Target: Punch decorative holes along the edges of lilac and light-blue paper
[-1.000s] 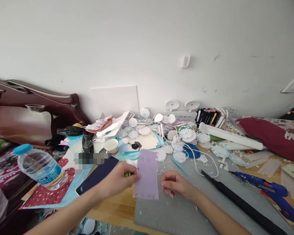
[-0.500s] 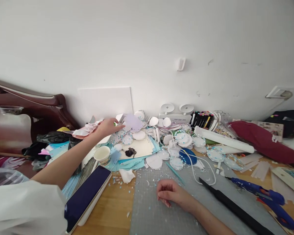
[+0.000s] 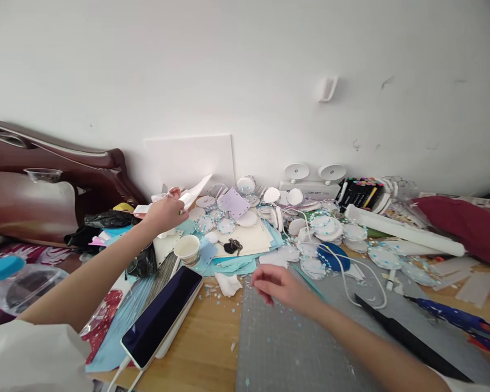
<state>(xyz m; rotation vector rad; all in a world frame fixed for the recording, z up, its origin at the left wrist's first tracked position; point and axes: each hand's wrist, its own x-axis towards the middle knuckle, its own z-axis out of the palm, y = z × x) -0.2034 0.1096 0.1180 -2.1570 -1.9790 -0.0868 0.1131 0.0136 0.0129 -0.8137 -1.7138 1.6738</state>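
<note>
My left hand [image 3: 165, 213] reaches to the back left, its fingers closed at a white sheet of paper [image 3: 196, 191] that tilts up from the pile. A bit of green shows at its fingers; what that is I cannot make out. The purple card [image 3: 234, 203] lies to the right of this hand, on top of white discs [image 3: 247, 219] edged with blue dots. My right hand [image 3: 271, 282] hovers above the grey cutting mat [image 3: 286, 348], loosely curled, fingers apart and holding nothing. A teal stick [image 3: 308, 280] lies just beyond it.
A phone [image 3: 163, 316] with a cable and a paper cup [image 3: 187, 249] stand left of the mat. A black tool [image 3: 408, 337], a blue glue gun [image 3: 453, 316] and a white cable [image 3: 381, 280] lie to the right. A bottle [image 3: 24, 283] is at far left.
My left hand carried the purple card from the mat to the disc pile, let go of it there, and moved left to the white paper. My right hand stayed over the mat.
</note>
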